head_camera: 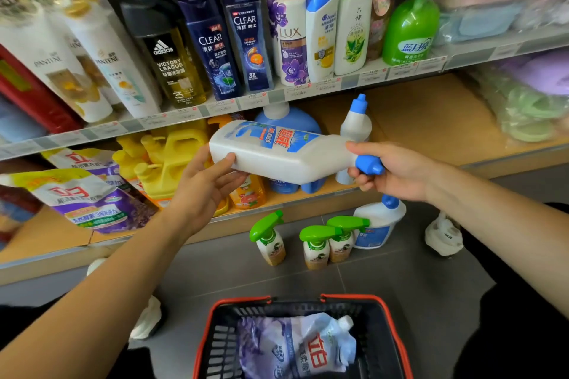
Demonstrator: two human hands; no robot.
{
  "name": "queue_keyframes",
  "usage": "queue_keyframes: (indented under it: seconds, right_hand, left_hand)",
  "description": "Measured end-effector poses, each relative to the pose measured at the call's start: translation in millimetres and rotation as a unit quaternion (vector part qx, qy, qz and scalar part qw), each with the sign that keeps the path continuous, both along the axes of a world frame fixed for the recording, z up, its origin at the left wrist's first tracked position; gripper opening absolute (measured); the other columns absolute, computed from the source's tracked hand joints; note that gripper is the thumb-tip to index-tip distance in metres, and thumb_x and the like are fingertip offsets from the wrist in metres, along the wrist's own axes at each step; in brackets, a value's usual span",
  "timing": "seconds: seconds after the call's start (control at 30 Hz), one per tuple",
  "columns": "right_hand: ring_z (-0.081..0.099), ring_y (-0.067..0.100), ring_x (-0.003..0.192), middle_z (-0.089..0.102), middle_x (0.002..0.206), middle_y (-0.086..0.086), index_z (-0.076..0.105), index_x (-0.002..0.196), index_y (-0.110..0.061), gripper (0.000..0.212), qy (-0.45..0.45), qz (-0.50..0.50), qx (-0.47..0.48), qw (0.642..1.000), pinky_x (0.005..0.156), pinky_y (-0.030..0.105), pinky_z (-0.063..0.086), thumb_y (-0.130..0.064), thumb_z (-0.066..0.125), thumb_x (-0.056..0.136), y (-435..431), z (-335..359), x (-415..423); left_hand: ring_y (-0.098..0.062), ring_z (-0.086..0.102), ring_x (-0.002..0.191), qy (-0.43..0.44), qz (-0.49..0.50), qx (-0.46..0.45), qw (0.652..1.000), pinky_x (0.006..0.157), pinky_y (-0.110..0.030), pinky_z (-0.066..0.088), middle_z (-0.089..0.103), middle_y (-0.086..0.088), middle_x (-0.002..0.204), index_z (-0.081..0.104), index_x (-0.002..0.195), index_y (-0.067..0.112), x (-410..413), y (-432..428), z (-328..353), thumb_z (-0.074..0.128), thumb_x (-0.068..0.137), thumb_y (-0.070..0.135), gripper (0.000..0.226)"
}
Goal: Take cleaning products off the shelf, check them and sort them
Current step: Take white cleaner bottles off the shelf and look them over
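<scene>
Fingers (362, 182) of the right hand (397, 174) curl tightly round the neck of a white toilet-cleaner bottle (277, 154). They sit just behind its blue angled cap (369, 164), which shows between thumb and fingers. The left hand (203, 188) takes the other end: its thumb lies on the edge of the base and its fingers (238, 177) reach underneath, so the base is pinched between them. The bottle lies on its side in the air, label up, in front of the lower shelf (431, 120), touching nothing but the two hands.

Behind it on that shelf a second bottle of the same kind (354, 126) stands upright. Next to it are a blue detergent jug (289, 121) and a cluster of yellow jugs (172, 154). Purple-and-white refill pouches (86, 197) lie tilted at the left.

On the grey floor (385, 280) below stand three green-trigger spray bottles (315, 248), two of them touching. Another blue-capped white bottle (374, 226) stands just beside that pair. A shopping basket (354, 297) with a red rim sits nearest the camera, with one purple pouch (295, 348) lying in it.

The upper shelf (308, 91) carries a row of shampoo bottles (215, 40) and a green pump bottle (411, 24). A white object (443, 234) on the floor at the right may be a shoe; the view is too soft to be sure.
</scene>
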State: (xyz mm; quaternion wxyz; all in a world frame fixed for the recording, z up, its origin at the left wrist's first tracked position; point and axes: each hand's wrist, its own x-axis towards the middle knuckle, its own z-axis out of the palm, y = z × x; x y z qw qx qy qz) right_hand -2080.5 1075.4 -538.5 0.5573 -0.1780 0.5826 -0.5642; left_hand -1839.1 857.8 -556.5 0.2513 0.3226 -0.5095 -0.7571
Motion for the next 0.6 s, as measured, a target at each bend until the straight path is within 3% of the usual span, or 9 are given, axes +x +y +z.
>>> queue_keyframes:
  seconds: [0.13,0.2,0.27,0.37,0.47,0.6]
  right_hand:
    - [0.060,0.020,0.064,0.064,0.073,0.012,0.065,0.112,0.000,0.037,0.147,0.008,-0.047,0.988,0.056,0.027,0.051,-0.026,0.071,0.086,3.9,-1.6,-0.6]
    - [0.066,0.023,0.066,0.070,0.076,0.012,0.066,0.116,-0.005,0.029,0.265,0.004,-0.083,0.961,0.059,0.027,0.055,-0.017,0.071,0.089,7.0,-0.6,-3.1]
    - [0.071,0.025,0.070,0.074,0.084,0.012,0.066,0.121,-0.007,0.040,0.370,-0.006,-0.117,0.921,0.063,0.026,0.057,-0.020,0.075,0.085,9.2,3.2,-7.4]
    - [0.072,0.026,0.071,0.073,0.088,0.009,0.068,0.117,-0.007,0.049,0.441,-0.040,-0.134,0.887,0.065,0.033,0.059,-0.032,0.078,0.076,12.7,13.6,-12.9]
    - [0.069,0.022,0.073,0.070,0.092,0.007,0.070,0.114,-0.010,0.041,0.513,-0.056,-0.128,0.847,0.070,0.042,0.060,-0.030,0.080,0.079,15.8,22.4,-18.1]
    - [0.060,0.006,0.072,0.067,0.091,-0.004,0.070,0.111,-0.011,0.034,0.548,-0.062,-0.127,0.824,0.071,0.037,0.055,-0.028,0.079,0.084,18.3,33.3,-29.5]
  left_hand:
    - [-0.031,0.073,0.108,-0.008,0.008,0.060,0.998,0.082,-0.038,0.063,0.074,-0.013,0.119,0.053,0.114,0.020,0.5,3.6,-0.4,0.076,0.083,0.024,0.039]
    - [-0.032,0.074,0.105,-0.022,0.016,0.061,0.998,0.076,-0.038,0.064,0.075,-0.014,0.114,0.051,0.103,0.018,0.0,7.7,-5.1,0.079,0.078,0.024,0.037]
    - [-0.034,0.075,0.102,-0.042,0.015,0.066,0.997,0.075,-0.040,0.065,0.076,-0.015,0.112,0.051,0.097,0.013,-0.9,13.4,-14.2,0.080,0.075,0.022,0.037]
    - [-0.035,0.074,0.102,-0.062,-0.011,0.095,0.993,0.075,-0.038,0.065,0.075,-0.017,0.115,0.055,0.102,0.009,-4.4,25.5,-32.9,0.079,0.075,0.019,0.038]
    - [-0.034,0.075,0.101,-0.113,-0.066,0.081,0.988,0.076,-0.037,0.064,0.075,-0.015,0.115,0.058,0.114,0.010,-10.4,36.4,-47.3,0.079,0.075,0.028,0.047]
    - [-0.030,0.073,0.107,-0.178,-0.143,0.063,0.972,0.083,-0.040,0.062,0.075,-0.011,0.117,0.061,0.123,0.008,-27.2,45.9,-54.1,0.077,0.077,0.040,0.058]
